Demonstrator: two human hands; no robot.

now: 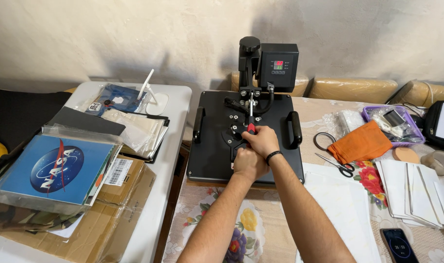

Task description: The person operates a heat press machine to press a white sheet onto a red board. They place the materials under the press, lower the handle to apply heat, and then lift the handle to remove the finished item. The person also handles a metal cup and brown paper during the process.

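Bare forearms, sleeveless in view; a black wristband [273, 156] circles the right wrist.

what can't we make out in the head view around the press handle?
- Handle grip: mostly covered by right hand and left hand.
- Lower platen and anything under the heat press plate: hidden by the plate.
- Controller display: too small.
- Phone: cut off by bottom edge.

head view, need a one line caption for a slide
Both hands, left hand and right hand, grip the red-handled lever of a black heat press.
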